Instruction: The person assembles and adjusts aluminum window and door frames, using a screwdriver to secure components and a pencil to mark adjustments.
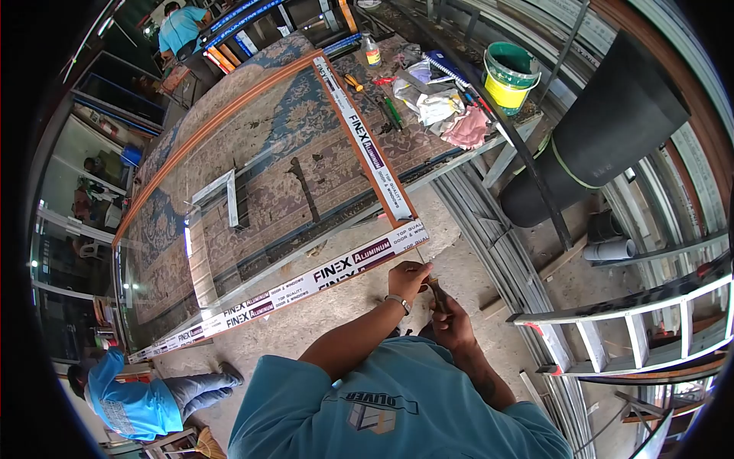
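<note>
Frame (306, 287) taped "FINEX Aluminum", glazed, brown-edged

You're standing on a bare concrete floor (348, 310) in a daylit workshop. The desk (252, 99) has a worn patterned carpet on top. A green and yellow bucket (509, 73) sits at its far end beside rags (466, 128). A big black roll (604, 130) leans to the right, a metal ladder (634, 314) lies below it. Glass panels (69, 245) line the left side.
</note>
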Motion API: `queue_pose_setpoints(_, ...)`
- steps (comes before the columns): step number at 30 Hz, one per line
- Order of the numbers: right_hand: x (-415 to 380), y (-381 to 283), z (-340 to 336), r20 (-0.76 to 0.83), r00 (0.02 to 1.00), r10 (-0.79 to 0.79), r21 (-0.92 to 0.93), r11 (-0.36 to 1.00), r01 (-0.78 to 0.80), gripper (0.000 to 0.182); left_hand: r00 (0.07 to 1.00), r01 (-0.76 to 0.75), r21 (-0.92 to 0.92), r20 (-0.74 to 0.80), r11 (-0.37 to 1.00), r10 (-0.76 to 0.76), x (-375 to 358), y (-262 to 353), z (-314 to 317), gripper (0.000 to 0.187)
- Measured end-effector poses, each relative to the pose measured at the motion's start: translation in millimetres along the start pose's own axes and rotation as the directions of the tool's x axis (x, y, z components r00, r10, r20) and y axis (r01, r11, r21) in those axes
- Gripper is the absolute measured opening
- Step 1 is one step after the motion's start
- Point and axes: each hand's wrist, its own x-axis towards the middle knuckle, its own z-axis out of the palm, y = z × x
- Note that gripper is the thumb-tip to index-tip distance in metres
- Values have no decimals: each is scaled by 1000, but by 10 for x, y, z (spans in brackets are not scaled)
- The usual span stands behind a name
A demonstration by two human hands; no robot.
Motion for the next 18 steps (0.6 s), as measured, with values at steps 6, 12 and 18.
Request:
queue_pose_setpoints(6,-58,95,85,-79,877,-474,-711,644,284,39,975,-221,129,17,967,221,261,-247,-23,25)
queue_pose_setpoints(12,-83,14,-110,-65,998,19,-85,996,-24,46,967,-238,-127,59,963,247,176,-265,7,16)
queue_pose_setpoints(18,-106,246,9,11,816,-578,-914,326,242,42,989,-142,-144,-50,979,136,68,-190,61,20)
